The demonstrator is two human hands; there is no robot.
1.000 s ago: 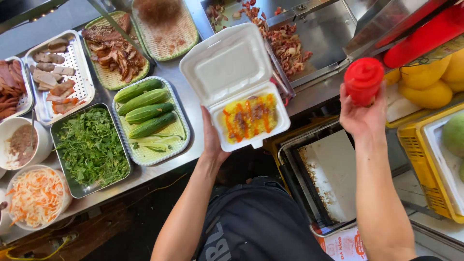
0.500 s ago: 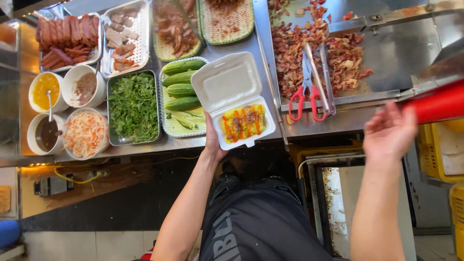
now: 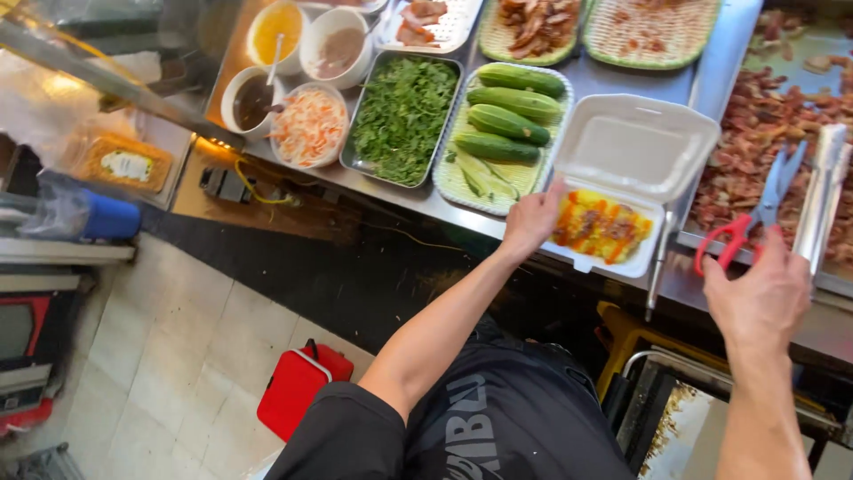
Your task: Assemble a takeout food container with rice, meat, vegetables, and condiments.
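L hand grips near-left edge of open white foam clamshell box, fingers curled on rim; box sits on steel desk, lid hinged up, yellow-orange food in base. R hand half open, fingers spread, holding nothing, just short of red-handled scissors lying on tray of chopped meat, metal tongs beside them. Cucumber tray and herb tray to box's left.

Judgement: take scissors by both loops w/o nudging tongs; keep L hand firm on box rim so light foam doesn't slide.
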